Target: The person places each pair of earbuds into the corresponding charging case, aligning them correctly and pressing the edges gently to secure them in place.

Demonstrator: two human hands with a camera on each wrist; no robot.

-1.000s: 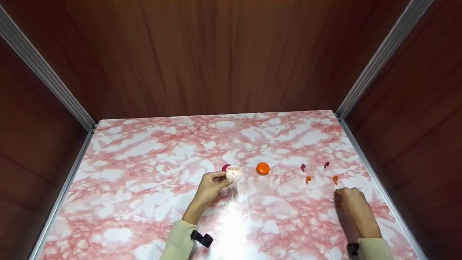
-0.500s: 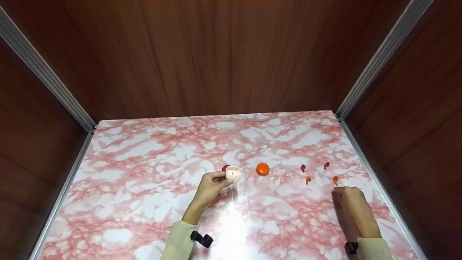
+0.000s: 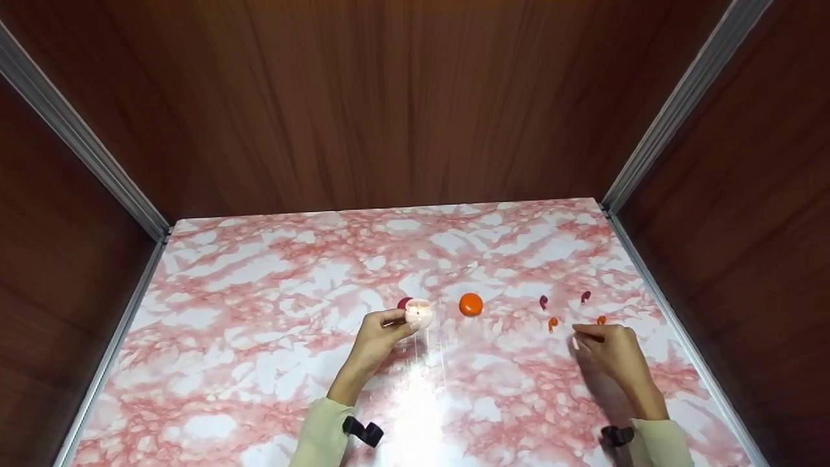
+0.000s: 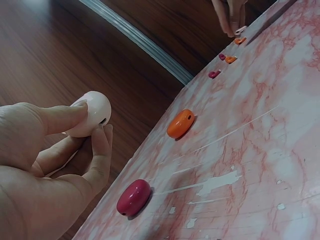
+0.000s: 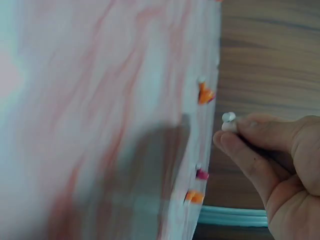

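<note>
Take the orange earbud case (image 3: 471, 304) on the marbled tabletop (image 3: 246, 363) as your landmark. Your right hand (image 3: 616, 350) is well to the right of it and a little nearer to you, and appears raised, with its shadow below. Its grip is narrow: thumb and forefinger pinch a white earbud (image 5: 229, 120), whose long axis seems to run from the fingertips back toward you, the silvery stem end showing in the right wrist view. Your left hand (image 3: 379, 334) is on the other side, left of the orange case, its thumb and fingers curled round the edge of a white earbud case (image 4: 95, 117) held up off the surface, just left of the landmark and slightly nearer to you. So from your right hand the white case lies to the left, past the landmark, and your left hand is the nearer one to it, already holding it; whether its lid is raised you cannot tell from these views. Behind the white case, left of the landmark, sits a crimson earbud case (image 4: 134, 198). Right of the landmark lie two orange earbuds (image 3: 552, 324), near your right fingertips, and two crimson earbuds (image 3: 543, 302) farther from you
</note>
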